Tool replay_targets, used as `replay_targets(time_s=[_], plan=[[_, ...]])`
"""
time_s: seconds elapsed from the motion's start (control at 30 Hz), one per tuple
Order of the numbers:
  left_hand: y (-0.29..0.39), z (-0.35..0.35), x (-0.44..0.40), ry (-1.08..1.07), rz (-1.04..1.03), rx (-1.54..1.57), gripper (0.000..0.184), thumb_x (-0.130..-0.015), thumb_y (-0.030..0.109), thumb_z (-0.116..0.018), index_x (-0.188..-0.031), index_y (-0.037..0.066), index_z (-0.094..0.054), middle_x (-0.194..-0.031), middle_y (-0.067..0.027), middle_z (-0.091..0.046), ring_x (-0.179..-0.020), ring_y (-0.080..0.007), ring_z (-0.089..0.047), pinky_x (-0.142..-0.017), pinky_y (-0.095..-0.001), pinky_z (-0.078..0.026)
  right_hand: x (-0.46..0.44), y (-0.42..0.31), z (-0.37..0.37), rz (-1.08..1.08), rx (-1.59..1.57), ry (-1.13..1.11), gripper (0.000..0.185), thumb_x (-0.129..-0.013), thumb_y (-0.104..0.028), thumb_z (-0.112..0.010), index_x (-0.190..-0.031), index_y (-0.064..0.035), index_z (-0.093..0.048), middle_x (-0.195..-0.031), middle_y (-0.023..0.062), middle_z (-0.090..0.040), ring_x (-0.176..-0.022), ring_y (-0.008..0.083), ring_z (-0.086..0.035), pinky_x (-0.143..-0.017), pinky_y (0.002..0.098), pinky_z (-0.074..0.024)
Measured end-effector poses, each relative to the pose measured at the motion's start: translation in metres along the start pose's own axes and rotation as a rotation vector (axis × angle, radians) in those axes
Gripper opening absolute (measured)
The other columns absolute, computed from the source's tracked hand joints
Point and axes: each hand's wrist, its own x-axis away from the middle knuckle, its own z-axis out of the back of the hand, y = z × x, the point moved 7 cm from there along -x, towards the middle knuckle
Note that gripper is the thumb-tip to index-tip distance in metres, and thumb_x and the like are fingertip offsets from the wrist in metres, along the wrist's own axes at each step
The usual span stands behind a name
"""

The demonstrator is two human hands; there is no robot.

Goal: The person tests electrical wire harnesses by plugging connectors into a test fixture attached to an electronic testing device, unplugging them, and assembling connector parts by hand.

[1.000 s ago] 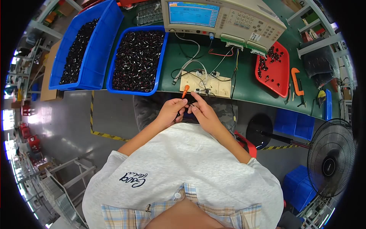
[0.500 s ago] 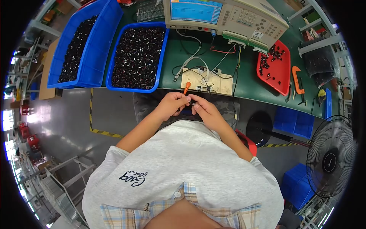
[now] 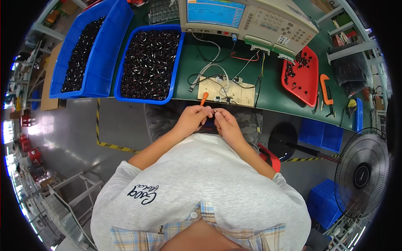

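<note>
Handle (image 3: 204, 98) of orange colour stands just beside the left hand (image 3: 192, 119), which is curled, its content I cannot tell; the right hand (image 3: 227, 124) pinches a small piece (image 3: 215, 111).

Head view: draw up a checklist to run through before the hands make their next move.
1. Both hands in view: ok. The left hand and right hand are close together at the near edge of the green bench.
2. Small part in a firm grip: cannot tell. The fingertips largely hide it.
3. Orange handle clear of the left hand: cannot tell. Any contact is hidden.
4. Pale board free of cables: not ok. Several lie across it.
5. Instrument screen lit: ok. Its text is too small to read.
6. Blue tray stocked with small pieces: ok.
</note>
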Motion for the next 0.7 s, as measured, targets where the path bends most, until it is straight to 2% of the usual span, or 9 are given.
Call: replay_targets(time_s=[0.03, 0.07, 0.17, 0.2, 0.33, 0.47, 0.57, 0.7], plan=[[-0.006, -0.003, 0.003, -0.011, 0.068, 0.161, 0.029, -0.104, 0.032, -0.055, -0.094, 0.006, -0.064, -0.063, 0.0015, -0.052, -0.044, -0.0094, -0.044, -0.043, -0.0261, -0.034, 0.001, 0.006, -0.002, -0.070, -0.163, 0.025, 0.025, -0.107, -0.026, -0.049, -0.120, -0.0057, -0.057, -0.074, -0.0052, -0.047, -0.056, 0.0037, -0.041, -0.049, 0.0216, -0.0334], [-0.011, -0.006, 0.004, -0.023, 0.137, 0.321, 0.031, -0.105, 0.034, -0.052, -0.096, 0.007, -0.063, -0.063, 0.0010, -0.052, -0.043, -0.0107, -0.044, -0.043, -0.0269, -0.035, 0.002, 0.008, -0.005, -0.089, -0.215, 0.075, 0.020, -0.108, -0.028, -0.047, -0.117, -0.0107, -0.053, -0.072, -0.0058, -0.042, -0.051, 0.0023, -0.031, -0.044, 0.0209, -0.0240], [-0.022, -0.007, 0.004, -0.094, 0.215, 0.570, 0.034, -0.106, 0.039, -0.046, -0.103, 0.007, -0.059, -0.066, -0.0010, -0.052, -0.042, -0.0138, -0.044, -0.043, -0.0293, -0.036, -0.003, 0.008, -0.008, -0.086, -0.278, 0.127, 0.021, -0.109, -0.030, -0.045, -0.121, -0.0131, -0.048, -0.074, -0.0044, -0.043, -0.051, 0.0034, -0.034, -0.044, 0.0213, -0.0264], [-0.024, -0.005, 0.004, -0.119, 0.241, 0.657, 0.029, -0.104, 0.033, -0.045, -0.106, 0.007, -0.058, -0.069, -0.0023, -0.054, -0.043, -0.0137, -0.043, -0.043, -0.0312, -0.037, -0.005, 0.010, -0.005, -0.094, -0.285, 0.158, 0.021, -0.109, -0.031, -0.044, -0.122, -0.0144, -0.046, -0.075, -0.0034, -0.043, -0.051, 0.0043, -0.034, -0.044, 0.0219, -0.0267], [-0.024, -0.002, 0.008, -0.219, 0.224, 0.774, 0.025, -0.099, 0.020, -0.040, -0.110, 0.007, -0.057, -0.073, -0.0039, -0.055, -0.044, -0.0138, -0.044, -0.043, -0.0308, -0.037, -0.009, 0.014, -0.005, -0.094, -0.291, 0.174, 0.021, -0.109, -0.031, -0.043, -0.120, -0.0133, -0.047, -0.076, -0.0033, -0.044, -0.051, 0.0045, -0.034, -0.044, 0.0222, -0.0270], [-0.032, -0.001, 0.007, -0.234, 0.257, 0.837, 0.023, -0.102, 0.021, -0.042, -0.113, 0.007, -0.057, -0.073, -0.0030, -0.055, -0.044, -0.0129, -0.044, -0.045, -0.0297, -0.037, -0.010, 0.015, -0.006, -0.094, -0.306, 0.162, 0.020, -0.109, -0.030, -0.044, -0.118, -0.0129, -0.049, -0.076, -0.0035, -0.044, -0.052, 0.0043, -0.034, -0.044, 0.0221, -0.0270], [-0.031, -0.003, 0.009, -0.230, 0.278, 0.820, 0.025, -0.107, 0.027, -0.043, -0.114, 0.008, -0.057, -0.073, -0.0015, -0.055, -0.044, -0.0123, -0.043, -0.045, -0.0291, -0.037, -0.011, 0.013, -0.005, -0.053, -0.304, 0.183, 0.019, -0.109, -0.029, -0.044, -0.116, -0.0127, -0.051, -0.076, -0.0035, -0.044, -0.051, 0.0042, -0.034, -0.044, 0.0219, -0.0268], [-0.030, -0.002, 0.008, -0.242, 0.246, 0.790, 0.037, -0.109, 0.041, -0.040, -0.111, 0.010, -0.059, -0.070, 0.0001, -0.052, -0.043, -0.0120, -0.040, -0.045, -0.0289, -0.034, -0.014, 0.015, -0.005, -0.027, -0.385, 0.184, 0.017, -0.108, -0.027, -0.046, -0.114, -0.0127, -0.052, -0.078, -0.0030, -0.046, -0.051, 0.0046, -0.035, -0.044, 0.0219, -0.0272]])
